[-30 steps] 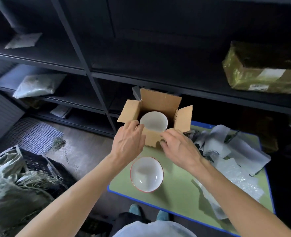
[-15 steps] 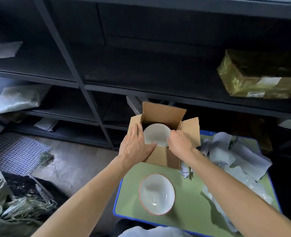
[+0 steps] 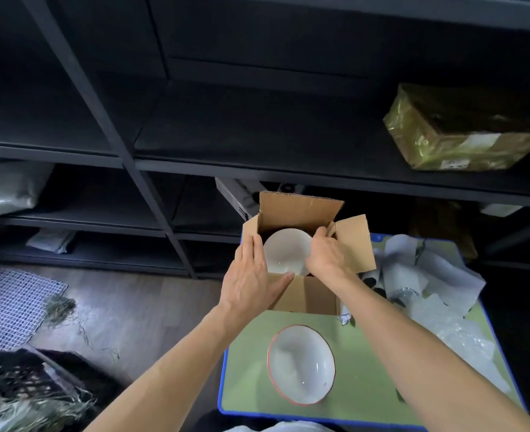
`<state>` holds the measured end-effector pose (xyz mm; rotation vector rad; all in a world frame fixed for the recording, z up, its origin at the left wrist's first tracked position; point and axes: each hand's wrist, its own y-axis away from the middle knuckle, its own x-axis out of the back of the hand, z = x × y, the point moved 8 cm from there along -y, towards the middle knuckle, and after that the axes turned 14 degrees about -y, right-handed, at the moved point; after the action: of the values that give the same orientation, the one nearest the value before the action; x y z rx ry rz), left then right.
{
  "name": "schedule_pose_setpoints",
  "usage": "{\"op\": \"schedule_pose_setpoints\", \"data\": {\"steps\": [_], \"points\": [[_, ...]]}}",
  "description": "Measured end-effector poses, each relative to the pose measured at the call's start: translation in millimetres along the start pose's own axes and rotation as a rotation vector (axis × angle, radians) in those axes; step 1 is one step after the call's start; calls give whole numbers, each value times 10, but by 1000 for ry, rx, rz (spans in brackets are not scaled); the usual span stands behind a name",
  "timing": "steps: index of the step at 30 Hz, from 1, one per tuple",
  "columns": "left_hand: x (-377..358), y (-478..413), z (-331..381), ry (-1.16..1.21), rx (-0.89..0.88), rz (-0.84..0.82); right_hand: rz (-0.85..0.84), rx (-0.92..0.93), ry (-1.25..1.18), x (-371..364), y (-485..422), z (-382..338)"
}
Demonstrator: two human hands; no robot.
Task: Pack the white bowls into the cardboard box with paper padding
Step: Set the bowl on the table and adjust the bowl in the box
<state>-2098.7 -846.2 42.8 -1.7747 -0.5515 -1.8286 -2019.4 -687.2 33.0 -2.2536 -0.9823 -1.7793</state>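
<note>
Resting mouth-up inside the open cardboard box (image 3: 307, 296), one white bowl (image 3: 285, 251) is filling most of the opening, and we are bracketing it with both hands. Our left hand (image 3: 251, 282) is lying flat against the box's left side, fingers straight and together along the left flap, the thumb reaching across the top edge of the near wall; it is pressing, not gripping. Our right hand (image 3: 329, 257) is bending over the right side of the box, its fingers curling down where the bowl's rim is meeting the right wall; we cannot tell whether they are pinching the bowl, the cardboard or nothing. The back flap is standing up and the right flap is leaning outward.

The box is standing at the far end of a green surface (image 3: 357, 400) with a blue edge. A second white bowl (image 3: 301, 364), thinly rimmed in red, is sitting mouth-up just in front of the box, between our forearms, with neither hand touching it. Crumpled sheets of pale paper (image 3: 413, 275) are lying heaped to the right of the box, with clear plastic wrap (image 3: 466, 341) nearer us.

Dark shelves (image 3: 257, 126) are rising behind; a parcel (image 3: 457, 132) in yellowish film is sitting on one at upper right, and pale bags (image 3: 5, 191) are lying at the left. A white wire grid (image 3: 11, 304) is lying on the wooden floor (image 3: 139, 307).
</note>
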Motion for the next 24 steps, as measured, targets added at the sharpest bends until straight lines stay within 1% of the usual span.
{"op": "schedule_pose_setpoints", "data": {"steps": [4,9,12,13,15,18,21,24], "points": [[63,-43,-27,-49,-13,22,37,3,-101,140,59,2],[208,-122,-86,-72,27,89,82,31,-166,423,149,119],[304,-197,-90,-11,16,127,62,47,-367,493,203,196],[323,-226,-81,40,11,118,47,53,-441,494,216,213],[335,-283,-76,123,39,49,6,51,-585,474,243,239],[332,-364,-80,145,99,-61,-45,36,-720,456,279,252],[311,-386,-97,237,109,-147,-57,34,-773,476,368,253],[320,-280,-108,310,106,-197,-31,88,-743,546,542,247]]}}
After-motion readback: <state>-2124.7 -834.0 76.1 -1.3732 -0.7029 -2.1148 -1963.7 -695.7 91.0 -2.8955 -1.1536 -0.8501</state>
